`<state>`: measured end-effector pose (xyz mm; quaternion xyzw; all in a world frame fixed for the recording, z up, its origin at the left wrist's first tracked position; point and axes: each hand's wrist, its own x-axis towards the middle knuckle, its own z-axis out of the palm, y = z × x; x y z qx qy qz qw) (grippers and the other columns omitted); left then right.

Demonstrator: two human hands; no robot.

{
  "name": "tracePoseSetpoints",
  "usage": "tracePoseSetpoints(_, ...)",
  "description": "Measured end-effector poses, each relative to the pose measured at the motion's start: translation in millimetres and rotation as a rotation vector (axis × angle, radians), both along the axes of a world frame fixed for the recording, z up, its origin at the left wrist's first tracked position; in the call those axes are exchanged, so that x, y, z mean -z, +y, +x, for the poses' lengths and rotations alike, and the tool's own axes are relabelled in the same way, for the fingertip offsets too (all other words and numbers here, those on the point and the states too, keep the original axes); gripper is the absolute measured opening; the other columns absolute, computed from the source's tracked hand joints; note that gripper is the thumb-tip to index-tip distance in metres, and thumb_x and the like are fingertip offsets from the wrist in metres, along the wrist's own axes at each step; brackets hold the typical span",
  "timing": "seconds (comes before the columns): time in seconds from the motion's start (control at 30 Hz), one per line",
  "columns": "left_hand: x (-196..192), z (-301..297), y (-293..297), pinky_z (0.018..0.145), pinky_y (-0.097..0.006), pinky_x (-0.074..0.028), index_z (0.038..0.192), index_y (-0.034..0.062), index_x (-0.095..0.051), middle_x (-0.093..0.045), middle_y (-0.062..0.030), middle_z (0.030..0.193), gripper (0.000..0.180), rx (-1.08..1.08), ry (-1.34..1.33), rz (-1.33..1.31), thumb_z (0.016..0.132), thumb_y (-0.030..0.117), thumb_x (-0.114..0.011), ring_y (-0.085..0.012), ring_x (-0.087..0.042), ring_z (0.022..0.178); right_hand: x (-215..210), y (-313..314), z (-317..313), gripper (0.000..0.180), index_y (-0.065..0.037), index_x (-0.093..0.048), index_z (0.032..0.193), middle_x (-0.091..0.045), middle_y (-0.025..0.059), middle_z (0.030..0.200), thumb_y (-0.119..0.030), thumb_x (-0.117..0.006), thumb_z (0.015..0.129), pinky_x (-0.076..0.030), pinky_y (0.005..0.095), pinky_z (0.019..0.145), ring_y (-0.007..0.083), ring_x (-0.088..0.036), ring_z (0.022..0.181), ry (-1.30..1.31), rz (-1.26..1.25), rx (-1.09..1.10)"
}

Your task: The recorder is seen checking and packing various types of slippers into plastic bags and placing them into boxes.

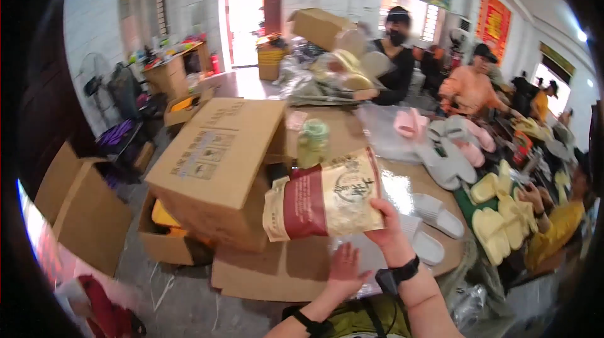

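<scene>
My right hand [386,226] grips the right end of a cream and maroon packaging bag [307,204], thumb over its front. The bag is raised above the table and lies roughly sideways, and it looks filled. Below it, my left hand [348,270] has its fingers spread and holds nothing. It is over clear plastic near the table's front edge; whether it touches the plastic I cannot tell. A large cardboard box [207,149] stands left of the bag. Just behind the bag is a greenish jar [313,140], partly hidden by it.
White slippers [439,214] lie right of my hands, with grey slippers [447,165], pink slippers [411,124] and pale yellow slippers [491,234] beyond. Co-workers are across the table and at the right. An open carton [167,247] with orange things sits at lower left.
</scene>
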<state>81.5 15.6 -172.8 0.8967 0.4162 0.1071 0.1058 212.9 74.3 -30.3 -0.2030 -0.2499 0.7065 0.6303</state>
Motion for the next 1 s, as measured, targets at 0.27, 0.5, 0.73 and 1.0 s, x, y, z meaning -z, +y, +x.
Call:
tracePoseSetpoints(0.27, 7, -17, 5, 0.121, -0.052, -0.015, 0.142, -0.0121, -0.042, -0.028, -0.037, 0.153, 0.088, 0.001, -0.103, -0.024, 0.09, 0.057, -0.058, -0.0476, -0.022, 0.146, -12, -174, 252, 0.038, 0.0, -0.057, 0.127, -0.067, 0.0101, 0.115, -0.014, -0.057, 0.092, -0.052, 0.0401, 0.094, 0.026, -0.066, 0.105, -0.168, 0.001, 0.85)
tracePoseSetpoints(0.5, -6, -7, -2, 0.119, -0.054, -0.017, 0.14, -0.0117, -0.044, -0.03, -0.0363, 0.152, 0.086, 0.046, -0.213, -0.036, 0.088, 0.054, -0.062, -0.0489, -0.024, 0.144, 35, -256, 452, 0.027, -0.01, -0.061, 0.121, -0.064, -0.0009, 0.101, -0.016, -0.062, 0.094, -0.049, 0.0279, 0.076, 0.0132, -0.062, 0.087, -1.018, -0.013, 1.657)
tracePoseSetpoints(0.73, -5, -9, -7, 0.118, -0.054, -0.02, 0.139, -0.0098, -0.045, -0.033, -0.0352, 0.151, 0.084, 0.035, -0.184, -0.014, 0.087, 0.054, -0.063, -0.0493, -0.027, 0.143, 57, -232, 436, 0.024, -0.012, -0.057, 0.118, -0.05, -0.0057, 0.085, -0.021, -0.062, 0.097, -0.036, 0.0218, 0.058, 0.0045, -0.045, 0.069, -0.329, -0.029, 1.626)
tracePoseSetpoints(1.0, -5, -9, -3, 0.116, -0.056, -0.023, 0.139, -0.0099, -0.045, -0.035, -0.0352, 0.15, 0.083, 0.047, -0.21, 0.026, 0.086, 0.051, -0.066, -0.0501, -0.029, 0.141, 33, -236, 416, 0.028, -0.005, -0.056, 0.114, -0.06, 0.0022, 0.105, -0.028, -0.063, 0.098, -0.05, 0.0257, 0.072, 0.0104, -0.058, 0.087, -0.402, -0.039, 1.649)
